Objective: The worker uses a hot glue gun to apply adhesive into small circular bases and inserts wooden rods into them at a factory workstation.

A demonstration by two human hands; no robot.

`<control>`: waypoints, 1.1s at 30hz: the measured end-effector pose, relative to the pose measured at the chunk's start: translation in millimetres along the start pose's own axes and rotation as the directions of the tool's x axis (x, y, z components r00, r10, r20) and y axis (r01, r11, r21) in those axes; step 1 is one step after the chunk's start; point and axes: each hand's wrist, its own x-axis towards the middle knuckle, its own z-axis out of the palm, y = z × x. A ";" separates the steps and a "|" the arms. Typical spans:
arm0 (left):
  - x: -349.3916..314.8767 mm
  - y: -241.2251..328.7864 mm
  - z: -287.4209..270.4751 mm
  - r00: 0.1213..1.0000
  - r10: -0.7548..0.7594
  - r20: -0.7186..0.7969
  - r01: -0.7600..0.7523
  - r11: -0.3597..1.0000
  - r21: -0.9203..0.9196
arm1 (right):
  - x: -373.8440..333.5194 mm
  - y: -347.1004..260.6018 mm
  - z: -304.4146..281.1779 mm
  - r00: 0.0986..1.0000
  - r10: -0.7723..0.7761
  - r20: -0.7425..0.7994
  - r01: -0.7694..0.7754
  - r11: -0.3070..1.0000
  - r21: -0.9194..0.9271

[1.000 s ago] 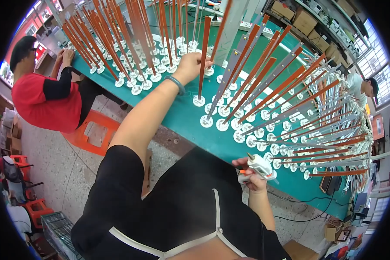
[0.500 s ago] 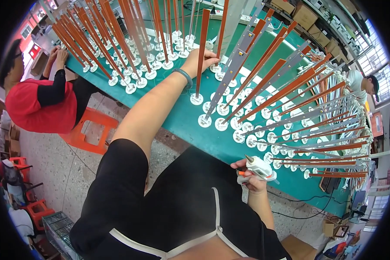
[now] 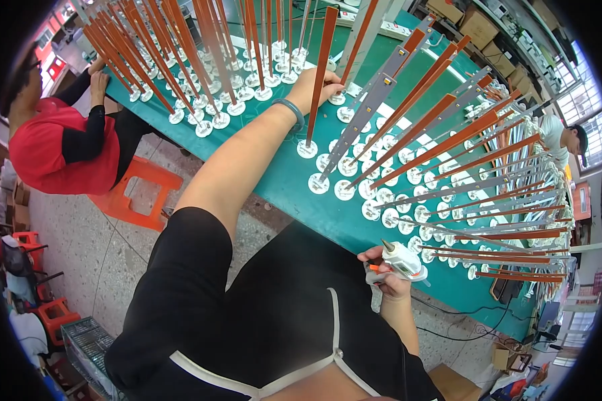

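1. Left hand (image 3: 314, 91): I am pinching a brown strip (image 3: 359, 40) near its foot, its white round base (image 3: 337, 99) sitting just below the fingers (image 3: 332, 88). The exact contact is partly hiding from view.

2. Right hand (image 3: 392, 282): I am gripping a white glue gun (image 3: 405, 260), the fingers closing around its handle. Its nozzle (image 3: 386, 246) is pointing up and slightly left, well apart from the left fingers.

3. Handling: I am judging that a low pinch, close to the base, is best suiting so tall a piece, since pushing higher could be tipping it. I am favouring small, level movements, with the base lying flat.

4. Nozzle: I am treating the tip as possibly hot and minding the white bases (image 3: 427, 233) standing just beyond the right fingers.

5. Crowding: a front strip (image 3: 320, 73) is rising on the near side of the left fingers; a grey strip (image 3: 374, 99) is leaning to their right. I am reckoning that a sideways sweep would be risking both.

6. Open room: bare desk (image 3: 281, 177) is extending on the near side of the left fingers, so I am judging a path toward the body, left of the front strip, the freest.

7. Edge: the desk's near edge is running just beside the right fingers.
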 end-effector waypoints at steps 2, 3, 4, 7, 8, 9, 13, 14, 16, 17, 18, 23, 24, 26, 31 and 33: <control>-0.9 -1.3 -1.5 1.000 -0.011 -0.001 0.011 1.000 0.004 | 0.6 -2.7 0.0 0.999 0.034 -0.010 -0.034 0.999 -0.015; -0.3 -1.4 -1.6 1.000 -0.016 0.001 0.016 1.000 0.005 | 1.0 -3.9 0.5 0.998 0.062 -0.025 -0.062 0.997 -0.033; 0.4 -1.2 -1.3 1.000 -0.019 0.001 0.018 1.000 0.005 | 1.7 -3.9 0.7 0.998 0.064 -0.025 -0.064 0.997 -0.032; 2.2 -1.4 1.1 0.999 -0.043 0.010 0.043 0.999 0.010 | 3.1 -2.9 -0.1 0.999 0.043 -0.017 -0.044 0.998 -0.033; 1.7 -1.7 2.1 1.000 -0.022 -0.009 0.022 1.000 0.015 | 2.6 -1.0 -2.0 1.000 0.013 -0.006 -0.013 1.000 -0.028; 0.5 -3.4 3.1 1.000 -0.003 -0.028 0.003 1.000 0.021 | 2.0 0.3 -2.8 1.000 -0.016 0.006 0.016 1.000 -0.022; 1.3 -7.0 5.2 0.999 0.022 -0.026 -0.022 1.000 0.013 | 4.4 -1.1 -0.1 1.000 -0.023 0.015 0.023 0.999 -0.024; 0.8 -7.0 5.8 0.999 0.032 -0.037 -0.032 0.999 0.021 | 4.1 -1.2 0.6 1.000 -0.022 0.007 0.022 0.999 -0.026; 0.7 -7.9 6.3 0.998 0.044 -0.047 -0.043 0.999 0.030 | 3.9 -0.4 1.1 1.000 -0.023 0.000 0.023 0.999 -0.028; 1.1 -8.7 6.2 0.998 0.043 -0.048 -0.041 0.999 0.032 | 4.2 0.4 0.7 1.000 -0.028 0.008 0.028 0.999 -0.027; 0.6 -8.3 6.6 0.998 0.040 -0.047 -0.038 0.999 0.034 | 3.9 0.6 0.4 0.999 -0.032 0.014 0.032 0.999 -0.025; -6.3 -1.7 -3.1 0.999 0.042 -0.027 -0.039 0.995 0.088 | 5.4 -0.3 2.5 1.000 -0.022 0.000 0.022 0.999 -0.029; -8.8 1.2 -5.4 0.998 0.066 -0.021 -0.061 0.981 0.186 | 5.3 -0.1 2.3 1.000 -0.024 0.002 0.024 0.999 -0.027; -20.2 4.2 -15.6 0.977 0.177 -0.115 -0.144 0.956 0.254 | 5.2 -0.9 2.6 1.000 -0.006 -0.012 0.006 1.000 -0.021; -70.5 30.5 -47.3 0.819 0.102 -0.564 -0.047 0.993 0.111 | 2.1 -0.1 -1.7 1.000 0.006 -0.023 -0.006 1.000 -0.007; -80.4 21.0 -55.8 0.736 0.034 -0.676 0.010 0.998 0.060 | -1.9 -0.2 -4.2 0.996 0.082 -0.048 -0.081 0.997 0.018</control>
